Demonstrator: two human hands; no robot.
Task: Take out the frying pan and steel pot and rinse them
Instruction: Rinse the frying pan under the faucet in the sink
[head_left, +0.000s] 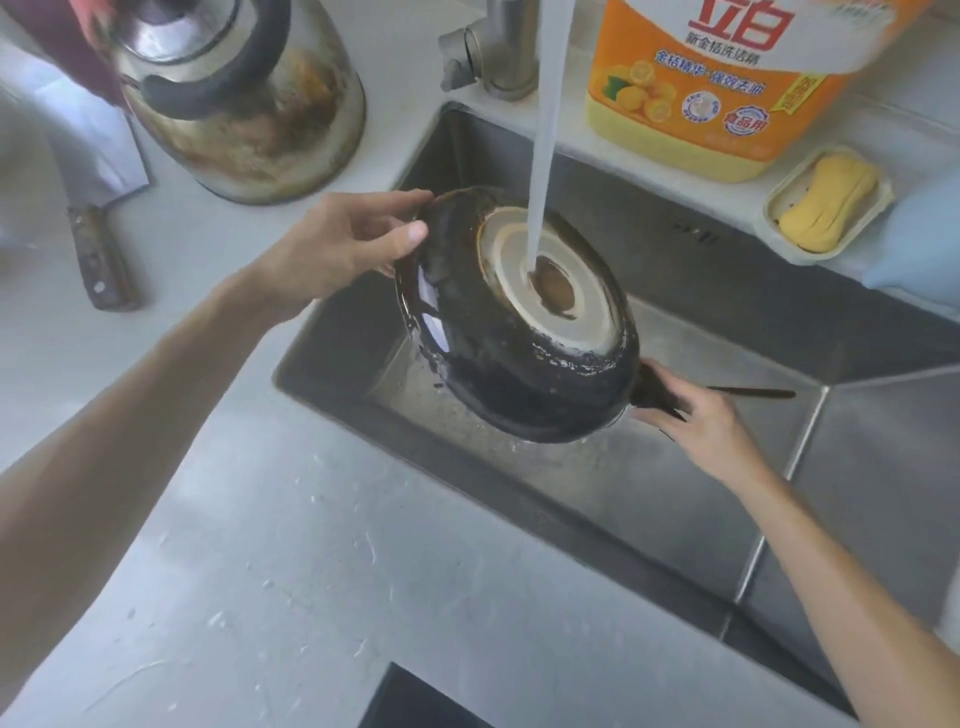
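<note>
One camera only, riding on the person's head, is looking forward and steeply down from close in. It is facing the sink set into the counter, with the tap at the top edge and both forearms reaching in from the bottom corners.

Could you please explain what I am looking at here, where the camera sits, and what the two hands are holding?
There is no machine here: a person wears one camera on the head, looking down at their own bare hands. The left hand grips the rim of a black frying pan, and the right hand holds its handle. The pan is turned bottom up and tilted over the steel sink, and water from the tap falls on its base. On the counter stand a stained kettle, a cleaver, an orange detergent bottle and a yellow soap in a dish.
</note>
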